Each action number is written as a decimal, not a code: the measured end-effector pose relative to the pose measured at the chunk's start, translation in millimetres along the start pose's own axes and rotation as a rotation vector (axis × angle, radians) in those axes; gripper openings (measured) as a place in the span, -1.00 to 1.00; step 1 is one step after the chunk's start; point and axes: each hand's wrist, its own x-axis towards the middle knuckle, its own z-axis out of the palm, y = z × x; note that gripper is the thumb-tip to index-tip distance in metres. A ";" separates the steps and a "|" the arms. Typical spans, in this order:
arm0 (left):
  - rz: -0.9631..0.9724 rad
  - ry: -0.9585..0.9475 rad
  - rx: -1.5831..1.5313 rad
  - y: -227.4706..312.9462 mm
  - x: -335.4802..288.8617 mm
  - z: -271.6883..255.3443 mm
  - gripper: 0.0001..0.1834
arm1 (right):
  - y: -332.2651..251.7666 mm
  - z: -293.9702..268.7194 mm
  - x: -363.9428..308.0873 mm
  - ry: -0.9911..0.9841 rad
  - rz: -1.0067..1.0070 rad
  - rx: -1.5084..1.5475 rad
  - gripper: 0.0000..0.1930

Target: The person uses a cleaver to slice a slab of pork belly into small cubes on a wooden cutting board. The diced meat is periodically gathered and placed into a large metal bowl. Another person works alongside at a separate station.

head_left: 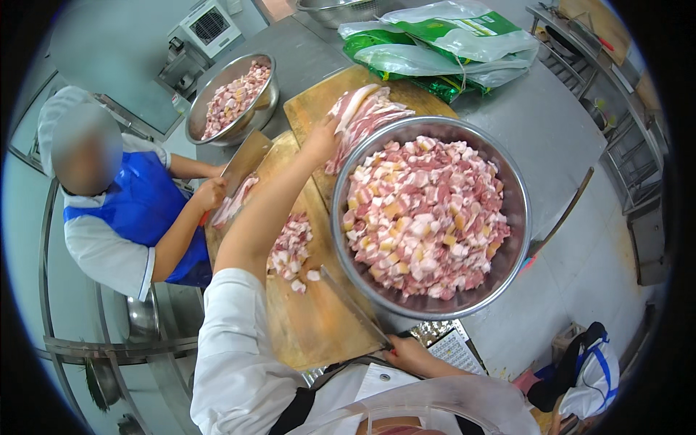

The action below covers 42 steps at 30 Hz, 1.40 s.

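The left hand (320, 138) clasps pork belly strips (362, 116) at the far board's (312, 109) near edge, seemingly fetching stock to dice, while the right hand (406, 353) grips the cleaver (355, 304), awaiting placement.

I count three metal bowls: a big one (507, 239) heaped with diced pork, a smaller one (264, 109) of the same at the far left, and one (341, 11) just showing at the top edge. I make out two wooden cutting boards (312, 326) (308, 109), two cleavers (355, 308) (246, 156), and one stack of pork slabs (362, 116). There are two people, me and one co-worker, with at least two green bags (449, 43) and one loose pile of cut pork (290, 246).
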 end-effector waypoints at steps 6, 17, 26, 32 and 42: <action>-0.499 -0.184 0.147 -0.9 96.6 64.8 -0.34 | 98.9 63.7 32.8 -0.010 -0.115 0.210 -0.78; -0.486 -0.266 -0.155 -60.7 80.3 21.9 -0.55 | 53.8 10.3 23.1 -0.117 -0.071 0.110 -0.70; -0.606 -0.134 -1.501 -50.4 -23.6 -95.4 -0.59 | -5.4 -20.6 7.6 -0.042 0.119 -0.059 -0.69; -0.495 0.019 -1.814 -39.4 -158.9 -155.5 -0.60 | -19.6 -8.9 5.7 0.016 0.253 -0.025 -0.66; -0.698 0.482 -2.059 29.0 -436.5 -100.1 -0.65 | -11.8 47.4 -9.8 0.356 0.226 0.020 -0.85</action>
